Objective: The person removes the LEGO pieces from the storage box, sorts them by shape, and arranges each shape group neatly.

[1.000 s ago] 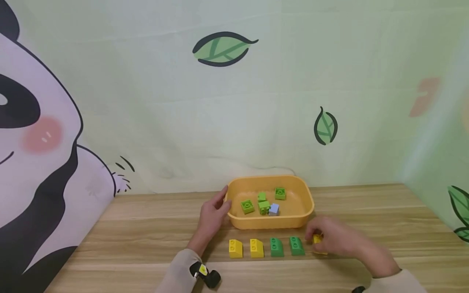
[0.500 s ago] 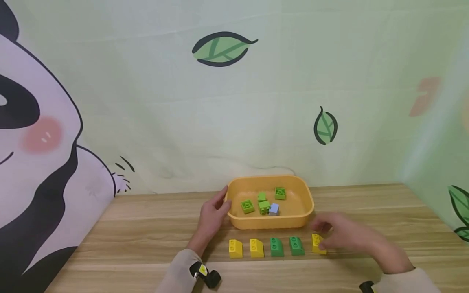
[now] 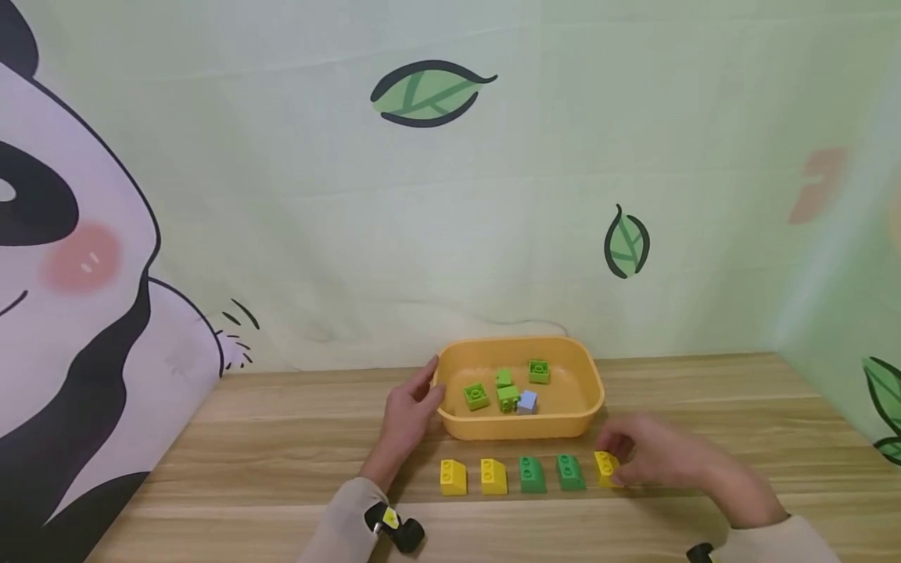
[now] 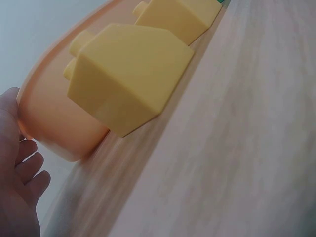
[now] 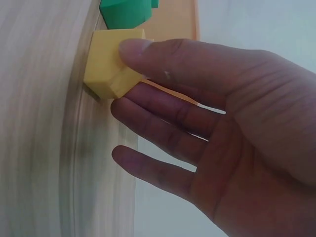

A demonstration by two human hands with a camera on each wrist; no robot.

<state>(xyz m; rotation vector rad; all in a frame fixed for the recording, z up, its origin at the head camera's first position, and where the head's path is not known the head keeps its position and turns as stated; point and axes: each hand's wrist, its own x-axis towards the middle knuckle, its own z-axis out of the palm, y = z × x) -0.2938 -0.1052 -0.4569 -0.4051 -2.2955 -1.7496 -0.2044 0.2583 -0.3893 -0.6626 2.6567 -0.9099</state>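
My left hand grips the left rim of an orange-yellow plastic tub, as the left wrist view also shows from the side. My right hand pinches a yellow sloped building block at the right end of a row on the table. In the right wrist view its thumb lies on the yellow block's side, and the other fingers reach behind it. Left of it stand two green sloped blocks and two yellow ones, studs up.
Several light green blocks and a light blue block lie in the tub. Everything rests on a wood-grain table. Behind it hangs a pale green cloth with printed leaves and a panda.
My right hand lifted slightly off the yellow block, then took hold of it again. That block now sits a little farther left, closer to the green ones. My left hand has not moved.
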